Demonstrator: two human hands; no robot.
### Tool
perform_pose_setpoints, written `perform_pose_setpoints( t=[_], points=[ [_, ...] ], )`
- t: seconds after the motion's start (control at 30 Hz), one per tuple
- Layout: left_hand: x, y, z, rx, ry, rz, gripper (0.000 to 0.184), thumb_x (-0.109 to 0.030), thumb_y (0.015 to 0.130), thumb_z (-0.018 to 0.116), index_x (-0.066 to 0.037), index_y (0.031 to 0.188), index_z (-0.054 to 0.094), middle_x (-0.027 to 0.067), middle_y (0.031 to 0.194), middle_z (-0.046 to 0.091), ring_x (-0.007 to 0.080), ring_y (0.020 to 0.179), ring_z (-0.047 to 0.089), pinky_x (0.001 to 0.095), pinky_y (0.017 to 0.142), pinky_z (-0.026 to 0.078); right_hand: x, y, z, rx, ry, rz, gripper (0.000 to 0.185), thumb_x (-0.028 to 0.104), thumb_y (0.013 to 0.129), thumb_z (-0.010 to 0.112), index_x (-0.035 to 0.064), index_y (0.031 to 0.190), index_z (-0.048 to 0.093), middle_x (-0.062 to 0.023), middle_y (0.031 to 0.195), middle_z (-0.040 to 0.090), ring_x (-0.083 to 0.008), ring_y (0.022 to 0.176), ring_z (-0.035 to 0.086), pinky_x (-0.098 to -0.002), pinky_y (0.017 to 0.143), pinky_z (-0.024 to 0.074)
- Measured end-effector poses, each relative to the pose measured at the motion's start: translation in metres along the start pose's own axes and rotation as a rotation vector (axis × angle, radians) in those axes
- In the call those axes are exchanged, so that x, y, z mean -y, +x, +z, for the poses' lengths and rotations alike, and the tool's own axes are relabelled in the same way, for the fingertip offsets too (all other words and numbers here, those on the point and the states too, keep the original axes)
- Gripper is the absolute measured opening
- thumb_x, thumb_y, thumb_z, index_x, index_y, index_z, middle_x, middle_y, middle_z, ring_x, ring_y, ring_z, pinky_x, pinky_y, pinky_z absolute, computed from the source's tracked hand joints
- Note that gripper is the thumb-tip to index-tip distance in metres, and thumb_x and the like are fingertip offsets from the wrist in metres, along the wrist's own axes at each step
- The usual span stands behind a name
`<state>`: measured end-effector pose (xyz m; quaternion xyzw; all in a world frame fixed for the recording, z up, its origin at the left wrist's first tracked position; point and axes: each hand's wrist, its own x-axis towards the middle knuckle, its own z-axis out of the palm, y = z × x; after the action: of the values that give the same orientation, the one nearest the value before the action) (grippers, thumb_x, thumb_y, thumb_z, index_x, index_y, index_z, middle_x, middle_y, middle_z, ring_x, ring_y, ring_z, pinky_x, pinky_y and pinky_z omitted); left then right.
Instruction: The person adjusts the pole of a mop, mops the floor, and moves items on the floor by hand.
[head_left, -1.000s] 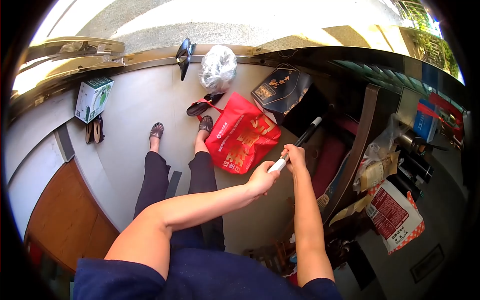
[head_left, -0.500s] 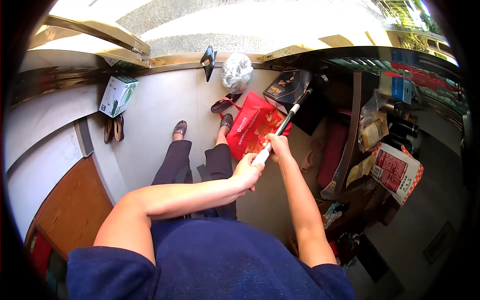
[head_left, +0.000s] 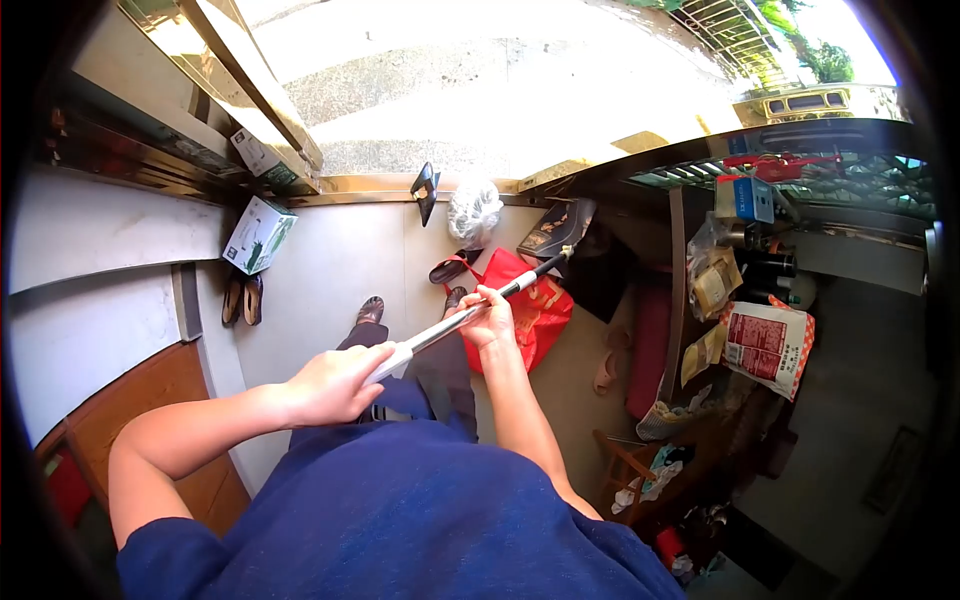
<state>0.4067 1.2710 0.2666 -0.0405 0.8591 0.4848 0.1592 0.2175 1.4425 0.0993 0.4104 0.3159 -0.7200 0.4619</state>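
Note:
A long pole (head_left: 437,331) with a white grip, a silver shaft and a black far section slants across in front of my body. My left hand (head_left: 343,384) is closed around the white grip near my waist. Farther up, my right hand (head_left: 487,320) wraps its fingers about the silver shaft. The far tip of the pole reaches a dark box with gold print (head_left: 556,229); I cannot tell whether they touch. Beneath the pole, a red bag (head_left: 540,318) lies on the floor beside my foot.
By the doorway sill stand a clear plastic bag (head_left: 473,213) and a small black object (head_left: 426,192). A white-green box (head_left: 259,235) and dark shoes (head_left: 242,299) are at left. Shelves at right hold a red-white package (head_left: 765,345). Pink slippers (head_left: 606,372) lie nearby.
My hands have moved apart along the pole, the left one down and left, the right one left. The pole's far end has come lower and nearer. The view has tilted toward the doorway.

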Motion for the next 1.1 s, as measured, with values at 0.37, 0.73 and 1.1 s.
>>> perform_pose_setpoints(
  t=[0.37,0.73,1.1],
  points=[
    [-0.054,0.145,0.057,-0.029,0.035,-0.099,0.050,-0.019,0.074,0.055,-0.007,0.117,0.033,0.0142,0.077,0.051,0.0229,0.063,0.055,0.0292,0.049,0.044,0.158,0.018,-0.051,0.514,0.323,-0.010,0.032,0.022,0.077,0.049,0.0100,0.049,0.039,0.0015,0.045,0.039,-0.0102,0.046,0.043,-0.0250,0.049,0.0378],
    [-0.089,0.339,0.134,0.238,0.049,-0.354,0.046,-0.010,0.068,0.051,-0.003,0.110,0.035,0.0232,0.080,0.055,0.0323,0.070,0.058,0.0393,0.064,0.044,0.312,0.087,-0.122,-0.307,-0.211,-0.221,0.013,0.010,0.076,0.048,0.0043,0.065,0.044,-0.0061,0.052,0.049,-0.0181,0.044,0.049,-0.0292,0.044,0.0445],
    [-0.084,0.507,0.210,0.315,-1.003,-0.846,0.022,-0.022,0.072,0.055,-0.003,0.083,0.052,0.0047,0.054,0.047,0.0144,0.042,0.047,0.0299,0.038,0.041,0.447,0.115,-0.141,-0.684,-0.683,-0.180,0.011,0.013,0.077,0.049,0.0048,0.072,0.044,-0.0050,0.055,0.048,-0.0151,0.045,0.048,-0.0268,0.042,0.0434]
  ],
)
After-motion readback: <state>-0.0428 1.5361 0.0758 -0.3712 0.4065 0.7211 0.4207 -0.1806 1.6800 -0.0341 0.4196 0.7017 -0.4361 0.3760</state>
